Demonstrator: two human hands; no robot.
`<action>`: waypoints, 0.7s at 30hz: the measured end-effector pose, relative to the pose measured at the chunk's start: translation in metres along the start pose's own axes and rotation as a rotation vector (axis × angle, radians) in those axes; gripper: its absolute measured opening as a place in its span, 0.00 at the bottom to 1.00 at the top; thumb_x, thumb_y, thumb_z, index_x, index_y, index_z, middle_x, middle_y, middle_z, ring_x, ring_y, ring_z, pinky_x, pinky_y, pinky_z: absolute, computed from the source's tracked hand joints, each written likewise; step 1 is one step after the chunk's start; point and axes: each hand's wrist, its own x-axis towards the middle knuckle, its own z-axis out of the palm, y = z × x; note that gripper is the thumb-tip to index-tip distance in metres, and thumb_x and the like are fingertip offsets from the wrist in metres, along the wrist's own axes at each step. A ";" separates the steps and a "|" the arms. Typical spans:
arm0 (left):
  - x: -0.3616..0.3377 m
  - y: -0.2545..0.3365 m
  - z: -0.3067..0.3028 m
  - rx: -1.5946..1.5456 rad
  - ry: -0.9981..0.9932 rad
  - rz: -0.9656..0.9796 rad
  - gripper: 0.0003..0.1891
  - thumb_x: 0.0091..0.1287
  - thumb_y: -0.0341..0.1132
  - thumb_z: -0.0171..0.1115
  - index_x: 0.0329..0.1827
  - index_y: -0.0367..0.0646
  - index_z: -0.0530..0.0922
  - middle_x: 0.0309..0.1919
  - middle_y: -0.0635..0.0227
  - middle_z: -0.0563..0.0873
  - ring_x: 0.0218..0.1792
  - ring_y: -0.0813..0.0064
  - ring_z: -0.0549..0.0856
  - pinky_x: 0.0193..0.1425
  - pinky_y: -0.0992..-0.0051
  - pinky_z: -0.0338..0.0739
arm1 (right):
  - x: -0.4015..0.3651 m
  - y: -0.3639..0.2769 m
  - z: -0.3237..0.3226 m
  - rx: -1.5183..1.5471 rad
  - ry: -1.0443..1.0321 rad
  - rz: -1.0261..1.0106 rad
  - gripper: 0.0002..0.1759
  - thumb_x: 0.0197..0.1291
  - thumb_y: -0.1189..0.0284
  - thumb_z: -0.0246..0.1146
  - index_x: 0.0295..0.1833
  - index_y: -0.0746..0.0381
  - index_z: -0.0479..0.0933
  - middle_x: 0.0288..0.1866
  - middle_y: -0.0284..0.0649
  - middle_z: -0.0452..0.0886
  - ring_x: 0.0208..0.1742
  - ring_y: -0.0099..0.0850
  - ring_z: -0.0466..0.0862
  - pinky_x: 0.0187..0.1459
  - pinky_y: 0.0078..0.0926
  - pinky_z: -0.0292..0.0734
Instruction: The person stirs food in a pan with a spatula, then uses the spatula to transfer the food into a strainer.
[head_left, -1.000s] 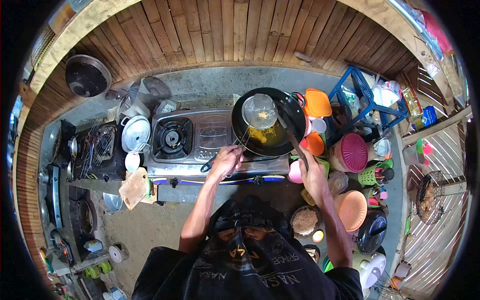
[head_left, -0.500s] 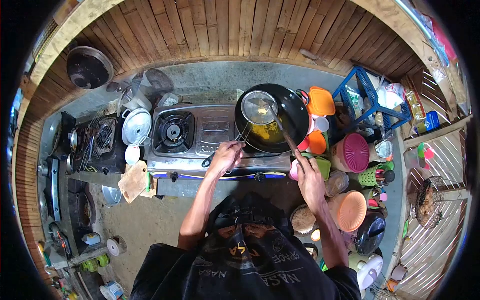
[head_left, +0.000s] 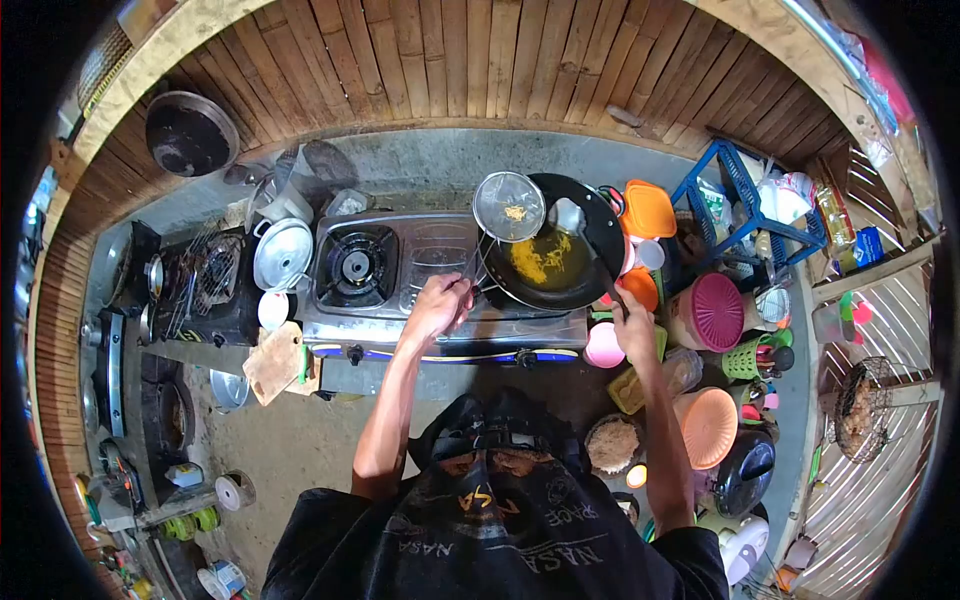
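My left hand [head_left: 439, 306] is closed around the handle of a round wire strainer [head_left: 497, 196]. Its mesh bowl hangs over the back left rim of a dark wok [head_left: 588, 192], with a small clump of yellow bits [head_left: 515, 213] inside. My right hand [head_left: 630, 326] grips the handle of a metal spatula [head_left: 567, 215], whose blade is over the back part of the wok, apart from the strainer. More yellow shreds [head_left: 538, 262] lie in shiny liquid in the wok, which sits on the right side of the stove.
The stove's left burner [head_left: 356, 265] is bare. A lidded silver pot [head_left: 283, 254] and a cutting board [head_left: 274, 363] are to its left. Right of the wok stand an orange container [head_left: 649, 208], a pink-lidded tub [head_left: 716, 312] and a blue rack [head_left: 733, 180].
The strainer has moved left, from above the wok's middle to its rim. The spatula blade has left the strainer and shifted right. My right hand has moved slightly right.
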 end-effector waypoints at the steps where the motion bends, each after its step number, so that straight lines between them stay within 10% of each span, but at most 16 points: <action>1: -0.001 0.003 0.001 -0.001 0.007 -0.020 0.13 0.78 0.37 0.53 0.47 0.35 0.78 0.25 0.72 0.78 0.18 0.84 0.72 0.19 0.80 0.63 | 0.005 0.003 0.006 -0.081 -0.020 -0.002 0.19 0.70 0.68 0.59 0.65 0.56 0.77 0.45 0.58 0.85 0.46 0.55 0.86 0.50 0.48 0.80; 11: -0.008 0.006 -0.001 -0.020 0.035 0.024 0.13 0.78 0.38 0.53 0.47 0.35 0.78 0.24 0.72 0.78 0.17 0.83 0.73 0.17 0.79 0.64 | 0.044 -0.038 -0.040 -0.357 -0.202 -0.147 0.21 0.66 0.60 0.59 0.64 0.45 0.81 0.40 0.55 0.86 0.43 0.53 0.87 0.50 0.50 0.80; 21: -0.010 -0.003 -0.005 0.012 0.087 0.061 0.12 0.77 0.36 0.53 0.39 0.37 0.78 0.23 0.71 0.81 0.17 0.81 0.77 0.18 0.77 0.68 | -0.004 -0.043 -0.054 -0.238 -0.330 -0.193 0.20 0.63 0.69 0.65 0.60 0.58 0.82 0.37 0.56 0.85 0.41 0.54 0.86 0.47 0.50 0.79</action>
